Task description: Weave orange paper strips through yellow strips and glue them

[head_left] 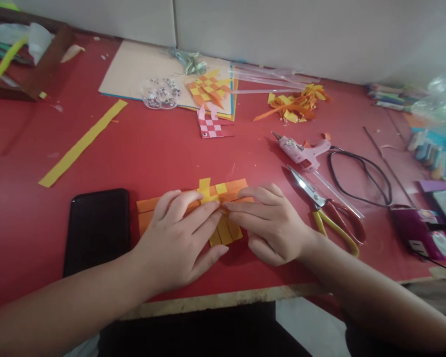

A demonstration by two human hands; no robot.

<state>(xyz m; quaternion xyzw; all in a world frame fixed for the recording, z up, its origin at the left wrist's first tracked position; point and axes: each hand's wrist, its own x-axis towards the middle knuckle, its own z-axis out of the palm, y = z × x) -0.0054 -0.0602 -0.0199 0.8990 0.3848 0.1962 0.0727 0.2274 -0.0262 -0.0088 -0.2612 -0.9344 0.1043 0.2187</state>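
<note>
Orange and yellow paper strips (225,230) lie woven across each other near the table's front edge, with yellow ends poking out above and below. My left hand (182,228) rests over the left part of the weave, its fingers stretched out and pressing on the strips, thumb apart. From the right, my right hand (269,223) has its fingers drawn together at the middle of the weave, closed on the strips. Both sets of fingertips nearly meet there. The hands cover much of the orange paper.
A black phone (96,230) lies at left, below a loose yellow strip (83,144). Scissors (323,203) and a pink glue gun (301,152) with a cord sit at right. Behind are a checkered pink paper fish (210,128), an orange-yellow woven piece (209,90) and paper scraps (295,106).
</note>
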